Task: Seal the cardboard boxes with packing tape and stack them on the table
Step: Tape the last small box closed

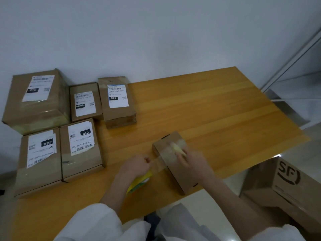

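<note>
A flat brown cardboard box (175, 173) lies near the table's front edge. A strip of clear packing tape (159, 165) runs from its top face across to my left hand (137, 166), which grips a yellow and green tape roll (139, 184) just left of the box. My right hand (191, 160) rests on top of the box over the tape; it is motion-blurred, with something pale yellow at its fingertips. Whether those fingers press flat or pinch is unclear.
Several taped boxes with white shipping labels stand at the left of the wooden table (217, 108): a big one (36, 100), two mid ones (85, 101) (117, 100), two flat ones (40, 160) (80, 148). A large printed carton (284, 186) sits on the floor, right.
</note>
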